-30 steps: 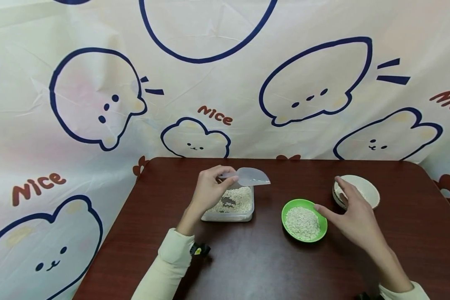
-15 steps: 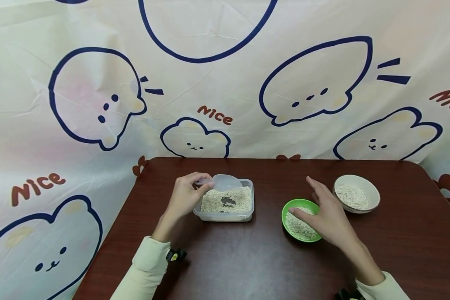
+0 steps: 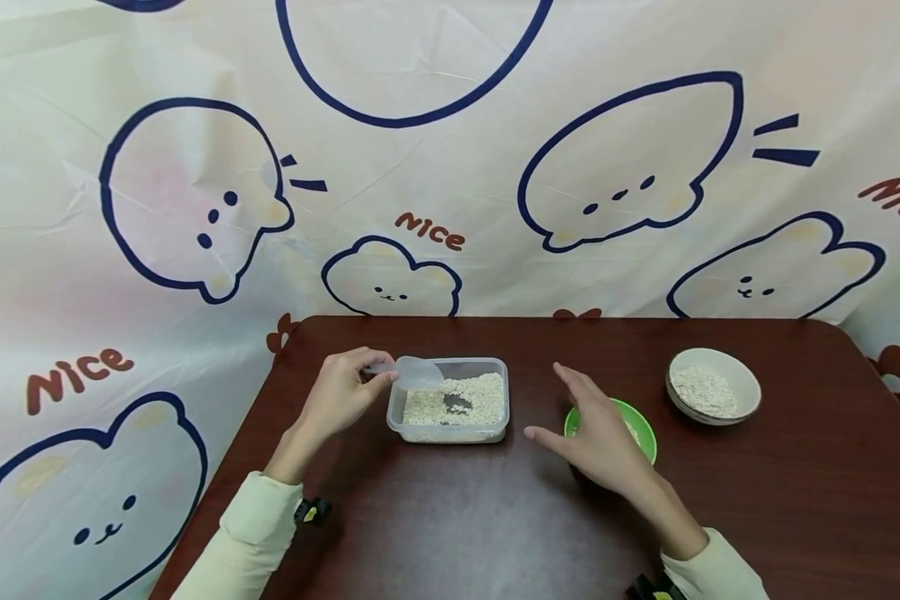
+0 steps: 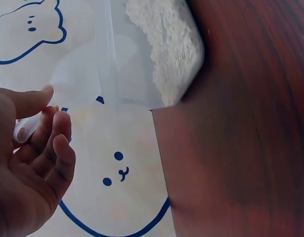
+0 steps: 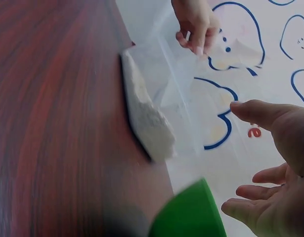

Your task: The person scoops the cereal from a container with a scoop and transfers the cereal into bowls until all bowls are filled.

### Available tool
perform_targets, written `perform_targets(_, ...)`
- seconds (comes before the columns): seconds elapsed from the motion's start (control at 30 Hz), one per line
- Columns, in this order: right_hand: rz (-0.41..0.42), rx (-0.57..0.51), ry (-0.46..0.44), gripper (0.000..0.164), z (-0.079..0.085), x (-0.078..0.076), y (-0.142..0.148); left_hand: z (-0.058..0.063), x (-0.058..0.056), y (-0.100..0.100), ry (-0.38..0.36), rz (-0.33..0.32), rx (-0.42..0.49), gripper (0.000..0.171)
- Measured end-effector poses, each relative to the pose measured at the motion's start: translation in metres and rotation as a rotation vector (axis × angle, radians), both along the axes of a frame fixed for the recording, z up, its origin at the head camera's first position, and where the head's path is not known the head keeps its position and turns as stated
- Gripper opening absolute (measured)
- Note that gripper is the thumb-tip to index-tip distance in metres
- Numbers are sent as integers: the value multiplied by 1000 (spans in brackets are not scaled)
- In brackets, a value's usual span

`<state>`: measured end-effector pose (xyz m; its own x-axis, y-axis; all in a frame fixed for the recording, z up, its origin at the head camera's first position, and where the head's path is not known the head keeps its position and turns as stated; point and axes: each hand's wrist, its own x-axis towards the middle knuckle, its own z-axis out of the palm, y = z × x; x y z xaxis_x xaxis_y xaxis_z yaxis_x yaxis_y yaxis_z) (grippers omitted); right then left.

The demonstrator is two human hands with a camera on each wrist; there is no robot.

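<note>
My left hand [image 3: 337, 390] pinches the handle of a translucent plastic scoop [image 3: 420, 374] between thumb and fingers. The scoop's bowl hangs over the left back corner of a clear rectangular container [image 3: 450, 434], which holds pale oat-like flakes [image 3: 487, 398] with a bare dark patch in the middle. My right hand [image 3: 600, 437] hovers with fingers spread and nothing in them, covering much of a small green bowl [image 3: 642, 421]. In the right wrist view that right hand [image 5: 295, 197] is beside the green bowl [image 5: 191, 215], with the container [image 5: 179, 108] beyond.
A white bowl [image 3: 752, 398] with pale flakes stands at the right back of the dark wooden table [image 3: 450, 517]. Behind the table's far edge hangs a printed cloth [image 3: 495, 192] with cartoon figures.
My left hand has drawn the scoop leftward from beyond the container's back right to its left back corner. My right hand has moved left from near the white bowl to over the green bowl.
</note>
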<state>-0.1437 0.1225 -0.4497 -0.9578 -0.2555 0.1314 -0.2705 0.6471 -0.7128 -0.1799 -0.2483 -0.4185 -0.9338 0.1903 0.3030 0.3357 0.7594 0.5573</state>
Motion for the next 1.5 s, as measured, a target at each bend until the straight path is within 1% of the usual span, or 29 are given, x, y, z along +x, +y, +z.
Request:
perform_targets(0.23, 40, -44, -12, 100, -10, -2, -22, 0, -7, 1, -18, -32, -128, 8)
perform_targets(0.4, 53, -65, -52, 103, -17, -2, -35, -2, -12, 3, -16, -53, -154, 8)
perform_targets(0.57, 45, -84, -88, 106, -20, -1, -43, -8, -18, 3, -61, -84, -120, 7)
perform_targets(0.73, 43, -96, -96, 107, -22, -1, -49, -14, -21, 2, -96, -97, -61, 10)
perform_targets(0.9, 44, -107, -105, 108, -26, -1, -55, -20, -24, 6, -101, -132, -23, 15)
perform_targets(1.13, 33, -140, -154, 110, -35, -3, -63, -27, -27, 18, -95, -168, 19, 13)
perform_targets(1.33, 29, -190, -172, 104, -42, -5, -65, -31, -28, 29, -87, -202, 38, 12)
perform_targets(1.5, 44, -245, -174, 101, -46, -8, -67, -35, -29, 39, -85, -213, 58, 9)
